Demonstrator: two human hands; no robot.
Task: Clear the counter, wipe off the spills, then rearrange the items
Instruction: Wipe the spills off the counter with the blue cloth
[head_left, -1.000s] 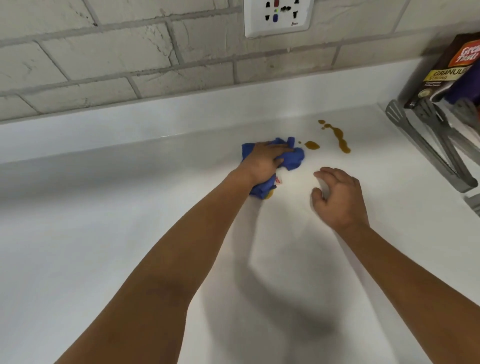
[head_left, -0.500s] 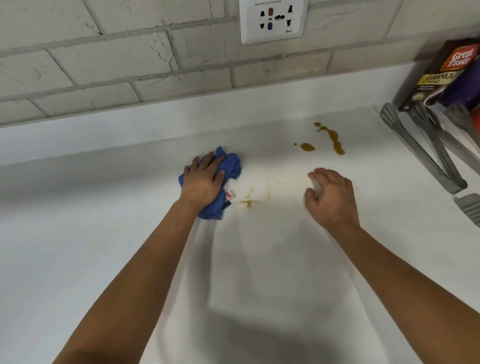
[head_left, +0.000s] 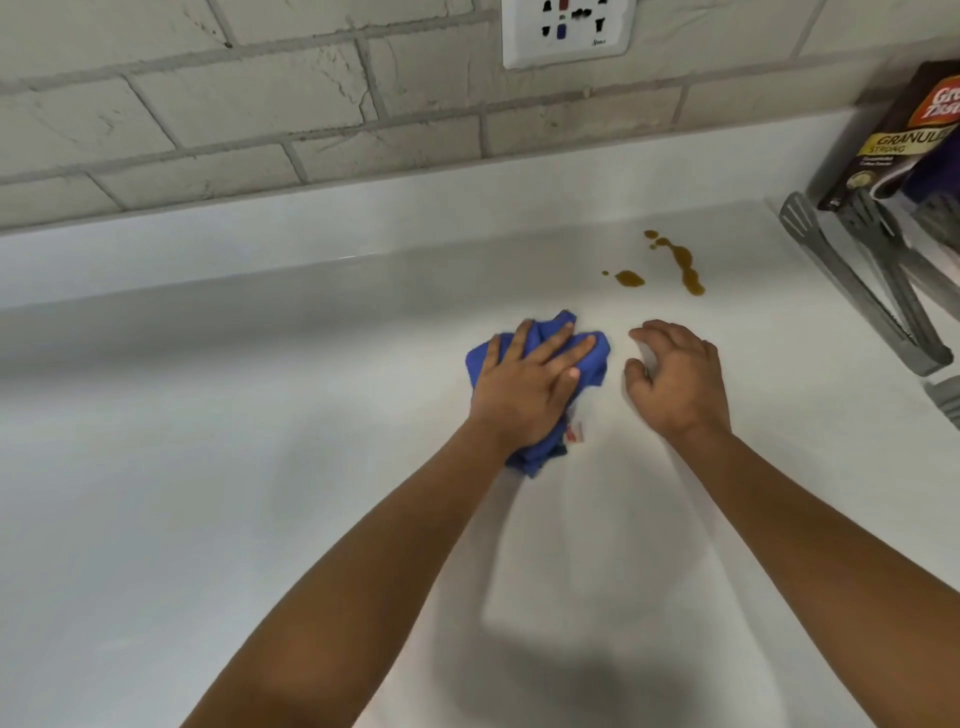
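pressing blue cloth (head_left: 589, 358) flat under left hand (head_left: 524, 389), fingers straight | brown spills (head_left: 680, 260) sitting toward counter (head_left: 208, 467) back-right corner, streak running front-to-back | right hand (head_left: 675, 379) nearer, loosely curled, holding nothing

A soft, crumpled blue cloth (head_left: 587, 358) lies bunched under the left hand (head_left: 524, 387) on a smooth white counter (head_left: 208, 493) with a faint sheen. Beyond the right hand (head_left: 675, 379), glossy brown spills (head_left: 680, 260) sit wet. Further right lie brushed-metal tongs (head_left: 857, 291) and a printed cardboard box (head_left: 904, 140); behind, rough matt brick-pattern tiles (head_left: 234, 114).
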